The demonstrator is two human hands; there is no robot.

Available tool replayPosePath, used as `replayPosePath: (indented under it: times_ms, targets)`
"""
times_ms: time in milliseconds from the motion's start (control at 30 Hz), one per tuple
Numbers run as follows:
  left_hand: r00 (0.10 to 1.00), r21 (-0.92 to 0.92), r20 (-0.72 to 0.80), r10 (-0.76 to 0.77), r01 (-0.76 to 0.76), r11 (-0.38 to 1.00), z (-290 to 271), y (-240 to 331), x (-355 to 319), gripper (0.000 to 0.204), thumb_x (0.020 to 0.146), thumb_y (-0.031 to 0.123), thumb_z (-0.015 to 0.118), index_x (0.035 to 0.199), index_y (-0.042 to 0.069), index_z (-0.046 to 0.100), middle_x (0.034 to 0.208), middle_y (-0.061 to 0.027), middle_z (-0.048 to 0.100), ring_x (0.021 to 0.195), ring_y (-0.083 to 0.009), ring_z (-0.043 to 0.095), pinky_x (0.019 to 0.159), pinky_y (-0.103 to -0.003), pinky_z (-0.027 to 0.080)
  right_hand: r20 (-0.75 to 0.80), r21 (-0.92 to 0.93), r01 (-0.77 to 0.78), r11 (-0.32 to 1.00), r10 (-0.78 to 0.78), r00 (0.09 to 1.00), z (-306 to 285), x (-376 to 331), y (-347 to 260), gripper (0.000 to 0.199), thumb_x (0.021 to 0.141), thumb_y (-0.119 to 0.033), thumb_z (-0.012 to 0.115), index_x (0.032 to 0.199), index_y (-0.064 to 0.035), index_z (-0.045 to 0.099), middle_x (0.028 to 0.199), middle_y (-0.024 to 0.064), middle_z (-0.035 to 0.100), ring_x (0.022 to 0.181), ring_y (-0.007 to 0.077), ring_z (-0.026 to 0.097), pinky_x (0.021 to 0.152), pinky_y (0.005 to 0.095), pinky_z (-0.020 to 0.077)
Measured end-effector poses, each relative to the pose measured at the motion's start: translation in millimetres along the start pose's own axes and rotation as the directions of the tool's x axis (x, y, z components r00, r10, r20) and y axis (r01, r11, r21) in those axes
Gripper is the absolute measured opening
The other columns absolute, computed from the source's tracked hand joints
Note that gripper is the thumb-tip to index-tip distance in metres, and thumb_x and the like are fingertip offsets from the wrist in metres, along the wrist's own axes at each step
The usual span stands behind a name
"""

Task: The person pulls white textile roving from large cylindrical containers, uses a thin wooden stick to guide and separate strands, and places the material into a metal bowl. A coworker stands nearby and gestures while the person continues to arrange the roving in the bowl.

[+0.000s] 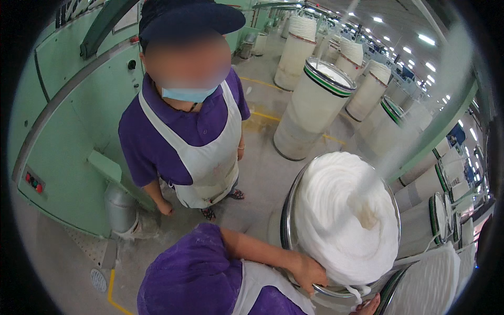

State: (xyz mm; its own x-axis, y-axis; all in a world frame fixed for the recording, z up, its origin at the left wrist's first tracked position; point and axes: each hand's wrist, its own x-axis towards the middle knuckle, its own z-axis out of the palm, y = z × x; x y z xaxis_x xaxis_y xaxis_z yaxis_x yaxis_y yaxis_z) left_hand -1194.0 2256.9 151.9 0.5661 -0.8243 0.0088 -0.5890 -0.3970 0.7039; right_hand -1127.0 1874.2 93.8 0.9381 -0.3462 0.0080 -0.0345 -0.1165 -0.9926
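A tall can [286, 223] with a metal rim holds thick coils of white fibre sliver [336, 210] heaped above its top. My left arm, in a purple sleeve, reaches across to it. At the near side of the can, my left hand [308, 272] is closed over the rim, with its fingers curled down. Loose sliver ends [358, 290] hang over the rim beside it. At the lower edge my right hand [369, 304] shows only in part, its fingers bent at a loose strand of sliver. The picture's edge cuts off the rest of that hand.
A person [184, 131] in a purple shirt and white apron stands across from me. Green machine panels [89, 131] rise at the left. A tall can [315, 107] stands beyond, with several more behind. Another sliver-filled can [425, 283] stands close at the right. A blurred pale strand crosses the upper right.
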Motion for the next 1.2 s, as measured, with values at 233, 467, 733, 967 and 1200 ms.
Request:
replayPosePath:
  times_ms: [233,467,733,967,1200]
  targets:
    - [0.991,-0.09,-0.124,0.048,-0.06,0.994,-3,6,-3,0.038,0.075,0.026,0.067,0.101,0.0,0.059,0.092,-0.0237,0.063,0.091,-0.0389,0.061,0.081,-0.045,0.048,0.141,-0.157,0.184,0.97,-0.163,0.977,0,-2,7,0.044,0.094,-0.031,0.054,0.128,-0.0042,0.047,0.082,0.006,0.052,0.062,0.0171,0.045,0.054,0.0292,0.0398]
    - [0.984,0.406,-0.171,-0.058,0.124,0.905,27,8,5,0.02,0.08,0.015,0.053,0.092,0.0,0.058,0.07,-0.0165,0.065,0.07,-0.0352,0.066,0.065,-0.046,0.054,-0.181,-0.065,0.169,0.983,-0.178,0.967,17,-38,-15,0.043,0.093,-0.03,0.058,0.127,-0.0047,0.05,0.1,0.0088,0.056,0.072,0.0181,0.048,0.057,0.0289,0.0394]
    - [0.949,0.507,-0.241,0.205,-0.057,0.86,21,-19,-16,0.016,0.086,0.022,0.053,0.084,0.006,0.054,0.055,-0.0116,0.053,0.05,-0.0321,0.058,0.045,-0.044,0.048,-0.26,0.137,0.097,0.986,-0.058,0.964,26,-45,-9,0.046,0.091,-0.034,0.057,0.129,-0.0084,0.052,0.12,0.0031,0.058,0.107,0.0184,0.056,0.089,0.0326,0.0429]
    - [0.951,0.736,-0.3,0.076,0.18,0.653,-35,-51,-66,0.029,0.074,0.039,0.073,0.072,0.015,0.056,0.063,-0.0036,0.057,0.054,-0.022,0.059,0.046,-0.034,0.046,-0.238,0.178,0.065,0.982,-0.021,0.971,31,-43,-16,0.029,0.087,-0.036,0.066,0.107,-0.0148,0.064,0.087,-0.0062,0.057,0.069,0.0038,0.048,0.057,0.0194,0.0363]
    - [0.721,0.554,-0.679,0.138,0.38,0.741,-19,-75,-48,0.033,0.065,0.032,0.083,0.075,0.011,0.06,0.067,-0.0061,0.06,0.063,-0.028,0.06,0.058,-0.039,0.045,-0.292,0.18,0.171,0.969,-0.113,0.95,50,-16,-26,0.024,0.088,-0.025,0.068,0.106,-0.0105,0.063,0.073,-0.0073,0.054,0.059,0.0017,0.046,0.049,0.0177,0.0321]
